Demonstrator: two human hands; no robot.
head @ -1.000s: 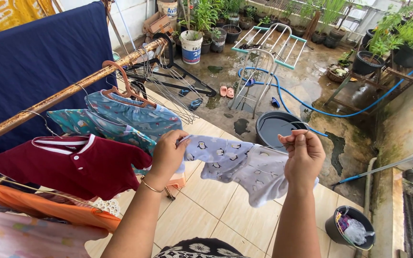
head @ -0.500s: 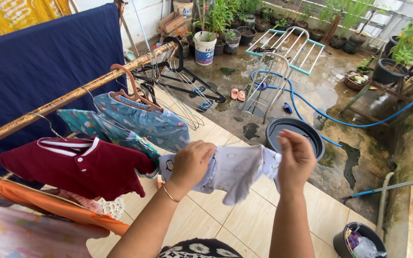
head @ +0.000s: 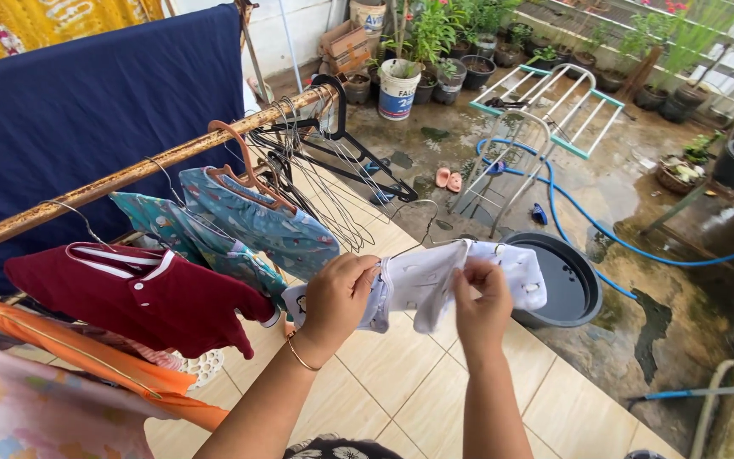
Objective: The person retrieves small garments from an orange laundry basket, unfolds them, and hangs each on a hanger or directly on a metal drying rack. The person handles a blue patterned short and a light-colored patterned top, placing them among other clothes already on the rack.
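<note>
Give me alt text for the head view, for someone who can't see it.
Left hand and right hand grip a small pale garment on a wire hanger, above a tiled floor. To the left, a rusty pole carries hung clothes, including a maroon shirt, and empty hangers. Beyond lie a dark tub and blue hose.

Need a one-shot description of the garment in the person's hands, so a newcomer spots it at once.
Start at the rusty clothes pole crossing the left side, with small clothes on hangers. Just right of the maroon shirt, both hands, left hand and right hand, grip a pale lavender baby garment. It alone is bunched up, off the pole, above the tiled floor.
</note>
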